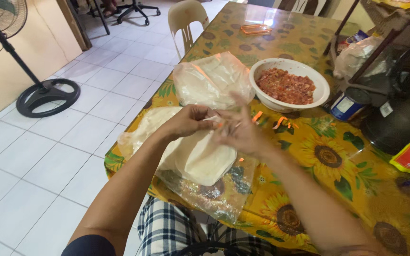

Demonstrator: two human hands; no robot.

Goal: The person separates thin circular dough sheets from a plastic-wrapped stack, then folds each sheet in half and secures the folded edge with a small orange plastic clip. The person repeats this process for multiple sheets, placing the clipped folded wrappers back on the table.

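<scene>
Both hands, left hand (pixel 190 121) and right hand (pixel 237 132), pinch one thin white round wrapper (pixel 205 159) together, hanging beneath them at bench (pixel 309 156) left edge.

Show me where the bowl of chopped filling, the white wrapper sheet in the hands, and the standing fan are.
bowl (pixel 322 91): head view, on its white rim at the right side.
wrapper sheet (pixel 205 161): head view, on the flat middle of the sheet below the hands.
standing fan (pixel 47 96): head view, on its round black base.
</scene>
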